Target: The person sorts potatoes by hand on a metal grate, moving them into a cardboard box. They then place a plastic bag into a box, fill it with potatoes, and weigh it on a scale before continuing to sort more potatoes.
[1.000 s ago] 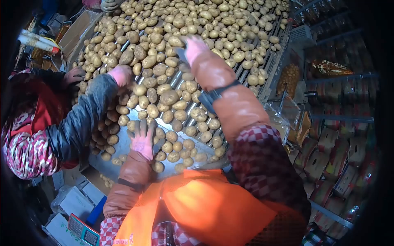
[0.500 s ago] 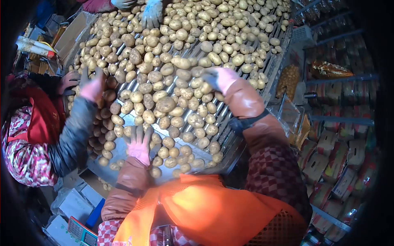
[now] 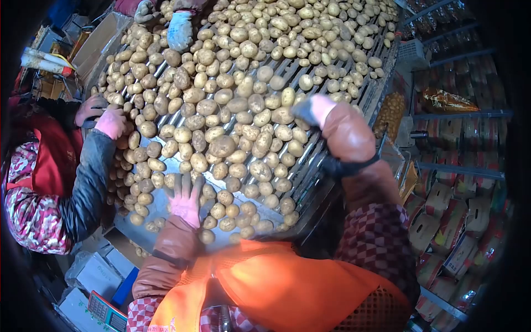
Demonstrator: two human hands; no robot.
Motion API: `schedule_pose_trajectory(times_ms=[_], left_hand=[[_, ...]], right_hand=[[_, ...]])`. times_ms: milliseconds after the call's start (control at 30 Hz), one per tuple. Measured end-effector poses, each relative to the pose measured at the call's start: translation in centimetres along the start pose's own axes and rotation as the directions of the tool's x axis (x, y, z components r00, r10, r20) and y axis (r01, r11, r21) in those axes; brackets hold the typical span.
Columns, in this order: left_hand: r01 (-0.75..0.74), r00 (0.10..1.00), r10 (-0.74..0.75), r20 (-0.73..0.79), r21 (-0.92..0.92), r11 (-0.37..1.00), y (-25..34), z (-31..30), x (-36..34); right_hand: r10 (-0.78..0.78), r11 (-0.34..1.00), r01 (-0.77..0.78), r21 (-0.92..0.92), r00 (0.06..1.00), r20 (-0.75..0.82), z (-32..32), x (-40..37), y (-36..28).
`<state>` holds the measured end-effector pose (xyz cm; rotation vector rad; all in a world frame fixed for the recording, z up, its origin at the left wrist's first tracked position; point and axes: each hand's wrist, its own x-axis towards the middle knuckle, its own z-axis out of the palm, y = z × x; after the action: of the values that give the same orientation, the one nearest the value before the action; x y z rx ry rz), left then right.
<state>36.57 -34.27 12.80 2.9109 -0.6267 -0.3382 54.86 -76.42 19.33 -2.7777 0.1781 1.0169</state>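
Note:
Many potatoes (image 3: 222,146) lie on a slatted rack (image 3: 301,166) and on a smooth metal sheet (image 3: 238,195) at its near end. My left hand (image 3: 185,202), in a pink glove with grey fingertips, rests on the sheet with its fingers spread, and potatoes lie on both sides of it. Over the right part of the rack is my right hand (image 3: 315,110), in a similar glove, beside several potatoes. Motion smears its dark fingertips, so whether they hold anything cannot be made out.
At the left, a co-worker's gloved hands (image 3: 112,123) are at the potatoes' edge. Another person's blue glove (image 3: 180,31) is at the top. Stacked cartons (image 3: 437,199) fill the right side, and a scale (image 3: 107,311) stands lower left.
My right hand has moved right and slightly down. The left co-worker's raised hand has come down and left. The blue glove at the top has moved left. Some potatoes have shifted.

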Motion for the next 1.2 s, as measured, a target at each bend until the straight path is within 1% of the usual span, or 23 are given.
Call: schedule_pose_trajectory(times_ms=[33,67,100,167,233,267,300,367,400,467,533,567,633,767,833,900,933,1000,1033,1100,1133,1167,1200], left_hand=[[0.004,1.0,-0.004,0.01,-0.009,1.0,0.0,-0.1,0.0],[0.008,1.0,-0.008,0.01,-0.009,1.0,-0.1,0.1,0.2],[0.009,1.0,-0.009,-0.004,0.011,1.0,-0.2,0.4,0.2],[0.019,1.0,-0.019,-0.015,0.032,0.999,-0.3,0.7,0.1],[0.009,1.0,-0.008,-0.027,0.045,0.999,-0.4,0.8,0.1],[0.019,1.0,-0.018,-0.022,0.042,0.999,-0.4,0.8,0.1],[0.012,0.999,-0.011,-0.03,0.037,0.999,-0.5,0.8,0.2],[0.017,0.999,-0.016,-0.035,0.03,0.999,-0.6,0.9,0.2],[0.012,0.999,-0.011,-0.037,0.031,0.999,-0.7,1.0,0.2],[0.008,1.0,-0.007,-0.03,0.03,1.0,-0.6,1.0,0.1],[0.038,0.986,-0.053,-0.157,-0.097,0.995,-0.4,0.7,0.4],[0.041,0.986,-0.056,-0.154,-0.096,0.995,-0.3,0.4,1.1],[-0.055,0.929,-0.016,-0.37,-0.18,0.982,0.4,-0.9,3.5],[-0.29,0.88,0.124,-0.459,-0.309,0.906,3.1,-4.4,11.7],[-0.293,0.926,0.171,-0.337,-0.356,0.887,5.7,-2.4,12.9],[-0.449,0.893,0.358,-0.272,-0.531,0.718,8.2,-0.4,12.0],[-0.45,0.893,0.357,-0.274,-0.533,0.717,8.7,-0.8,11.3],[-0.594,0.804,0.522,-0.283,-0.38,0.709,9.3,-1.8,10.5],[-0.597,0.802,0.523,-0.288,-0.38,0.706,8.9,-1.7,10.6],[-0.454,0.851,0.501,-0.158,-0.701,0.55,6.9,-1.5,11.1],[-0.405,0.903,0.344,-0.258,-0.78,0.477,6.2,-3.0,10.6],[0.266,0.937,0.119,0.329,-0.891,0.367,6.5,-7.7,9.9],[0.207,0.974,0.065,0.219,-0.966,0.153,5.3,-4.6,10.3]], right_hand=[[0.062,0.992,-0.069,0.101,0.996,0.07,-1.5,2.7,1.0],[-0.04,0.917,0.14,0.374,0.964,-0.263,-1.0,5.9,4.0],[-0.034,0.744,0.406,0.53,0.816,-0.577,-0.2,8.5,6.3],[0.16,0.94,0.041,0.337,0.822,-0.546,-5.8,7.3,2.0],[-0.109,0.992,0.118,-0.039,0.682,-0.723,-5.7,13.2,3.6],[-0.044,0.998,0.005,-0.067,0.794,-0.606,-6.4,14.8,3.1],[-0.053,0.997,0.012,-0.072,0.799,-0.599,-6.4,15.3,2.4],[-0.01,0.975,-0.115,-0.188,0.831,-0.557,-6.2,16.0,1.2],[0.075,0.976,-0.173,-0.128,0.829,-0.554,-6.3,16.2,0.5],[0.092,0.974,-0.191,-0.12,0.824,-0.56,-6.3,16.7,0.2],[0.132,0.962,-0.244,-0.122,0.809,-0.573,-6.6,16.2,-0.5],[0.13,0.963,-0.24,-0.122,0.811,-0.57,-6.7,15.4,-1.3],[0.174,0.942,-0.307,-0.135,0.792,-0.586,-6.3,14.6,-2.2],[0.137,0.953,-0.271,-0.135,0.784,-0.606,-5.3,16.9,-0.1],[0.103,0.964,-0.231,-0.134,0.787,-0.609,-4.6,18.7,1.6],[0.056,0.976,-0.172,-0.133,0.789,-0.612,-3.8,20.3,3.3],[0.032,0.98,-0.145,-0.133,0.786,-0.618,-3.4,19.7,3.3],[0.047,0.985,-0.137,-0.1,0.788,-0.613,-3.4,17.0,2.1],[0.066,0.989,-0.13,-0.065,0.797,-0.6,-3.1,15.6,1.9],[0.075,0.986,-0.143,-0.085,0.839,-0.539,-3.1,13.7,1.7],[0.097,0.995,-0.065,0.077,0.816,-0.569,-2.6,13.1,2.0],[0.125,0.972,0.023,0.235,0.795,-0.594,-2.0,12.7,2.4],[-0.018,0.92,0.285,0.269,0.716,-0.698,-0.6,13.0,3.5]])
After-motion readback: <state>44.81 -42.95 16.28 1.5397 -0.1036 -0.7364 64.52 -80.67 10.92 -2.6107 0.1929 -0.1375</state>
